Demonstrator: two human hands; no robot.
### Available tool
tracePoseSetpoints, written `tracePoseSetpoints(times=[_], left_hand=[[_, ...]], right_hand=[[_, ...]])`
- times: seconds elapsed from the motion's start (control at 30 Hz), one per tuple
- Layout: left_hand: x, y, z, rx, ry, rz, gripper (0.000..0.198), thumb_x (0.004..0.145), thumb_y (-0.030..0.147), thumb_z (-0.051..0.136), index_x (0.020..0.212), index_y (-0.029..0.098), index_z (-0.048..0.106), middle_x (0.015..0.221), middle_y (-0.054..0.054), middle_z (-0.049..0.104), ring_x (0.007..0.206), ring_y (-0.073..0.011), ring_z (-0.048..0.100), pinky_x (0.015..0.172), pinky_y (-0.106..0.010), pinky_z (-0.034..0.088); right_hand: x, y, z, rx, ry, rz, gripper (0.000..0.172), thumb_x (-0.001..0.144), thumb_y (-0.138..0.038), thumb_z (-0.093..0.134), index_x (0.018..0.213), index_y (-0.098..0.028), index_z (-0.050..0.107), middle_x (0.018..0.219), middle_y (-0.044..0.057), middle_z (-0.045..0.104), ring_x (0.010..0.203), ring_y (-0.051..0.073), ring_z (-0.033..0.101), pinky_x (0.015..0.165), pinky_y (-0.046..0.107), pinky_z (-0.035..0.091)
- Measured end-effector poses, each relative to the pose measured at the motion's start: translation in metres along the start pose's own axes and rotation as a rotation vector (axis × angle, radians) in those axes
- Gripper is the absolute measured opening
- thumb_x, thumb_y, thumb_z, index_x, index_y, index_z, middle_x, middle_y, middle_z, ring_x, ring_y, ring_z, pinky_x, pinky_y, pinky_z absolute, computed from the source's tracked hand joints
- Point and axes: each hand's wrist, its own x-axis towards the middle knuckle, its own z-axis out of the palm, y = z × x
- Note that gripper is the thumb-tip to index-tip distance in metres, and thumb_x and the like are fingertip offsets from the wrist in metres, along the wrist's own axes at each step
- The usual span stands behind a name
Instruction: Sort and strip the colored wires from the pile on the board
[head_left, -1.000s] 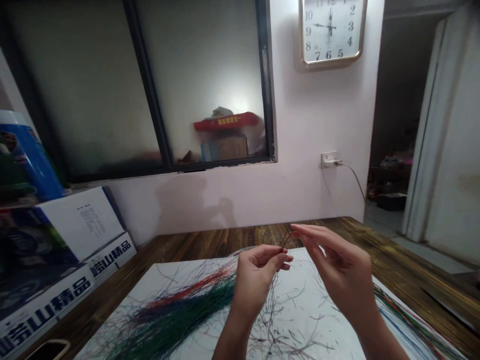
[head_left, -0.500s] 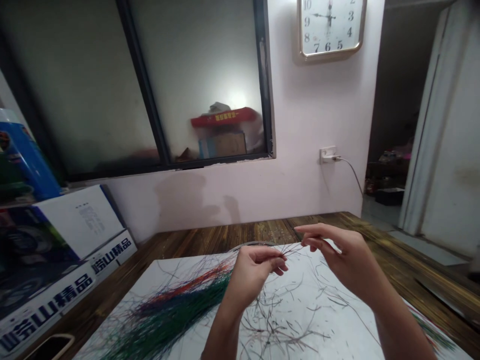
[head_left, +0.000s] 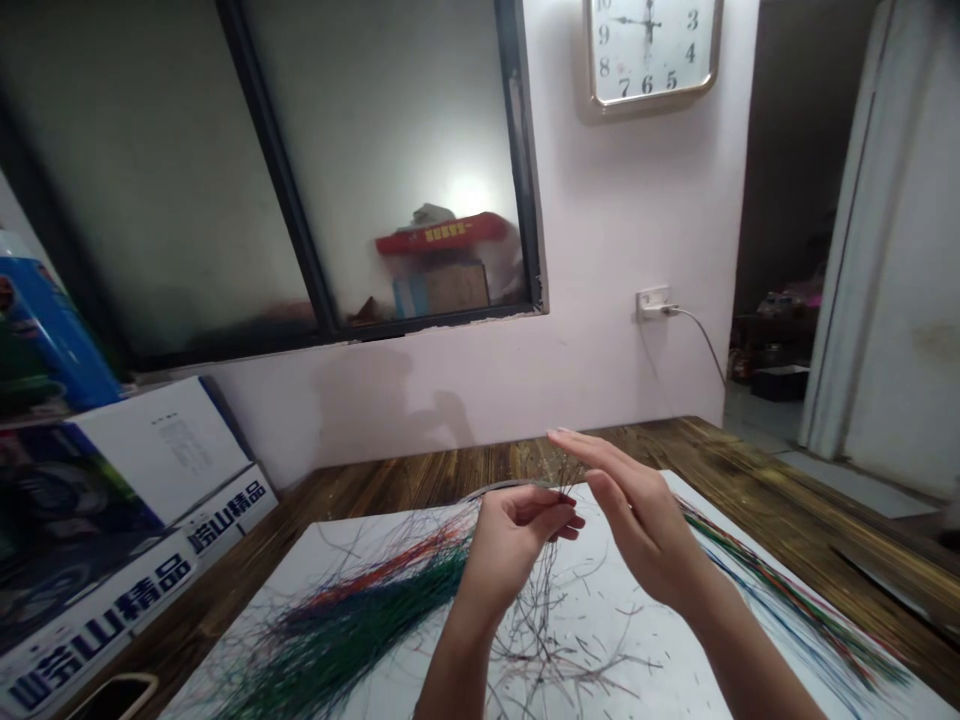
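My left hand (head_left: 514, 545) pinches a thin tuft of fine dark strands (head_left: 559, 500) between thumb and fingertips, above a white board (head_left: 619, 625). My right hand (head_left: 637, 510) is raised just beside it, fingers straight, with no strand visibly held. Its fingertips reach above the tuft. A long bundle of fine green, red and blue strands (head_left: 360, 610) lies on the board below and left of my left hand. Loose dark strands (head_left: 562, 650) are scattered under my hands, and another coloured bundle (head_left: 795, 610) lies along the board's right side.
The board rests on a wooden table (head_left: 750, 470). White printed boxes (head_left: 161, 450), a blue canister (head_left: 52, 330) and a phone (head_left: 116, 698) sit at the left. Behind the table stands a wall with a window, clock and plugged-in socket. A doorway opens at right.
My right hand has moved left and up, closer to my left hand, with its fingers more upright. My left hand keeps its pinch on the tuft. The view has tilted slightly.
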Motion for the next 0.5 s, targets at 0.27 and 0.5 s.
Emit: tracePoseSetpoints(times=[0.27, 0.5], left_hand=[[-0.0019, 0.0035, 0.0027, -0.001, -0.001, 0.032, 0.005, 0.071, 0.016, 0.068, 0.070, 0.012, 0.070, 0.062, -0.005, 0.068, 0.059, -0.0148, 0.061, 0.064, -0.029, 0.049], [-0.0033, 0.0019, 0.0002, -0.010, 0.014, 0.047, 0.006, 0.072, 0.017, 0.068, 0.073, 0.012, 0.071, 0.068, -0.007, 0.071, 0.061, -0.0149, 0.064, 0.064, -0.027, 0.050]], right_hand=[[0.0028, -0.0013, 0.0016, 0.100, -0.040, 0.044, 0.031, 0.097, -0.031, 0.037, 0.116, -0.025, 0.061, 0.122, 0.005, 0.062, 0.115, 0.020, 0.054, 0.098, 0.040, 0.044], [0.0015, -0.0005, 0.0011, 0.208, 0.098, 0.052, 0.037, 0.097, -0.035, 0.033, 0.119, -0.024, 0.061, 0.125, 0.006, 0.060, 0.120, 0.022, 0.051, 0.102, 0.044, 0.040]])
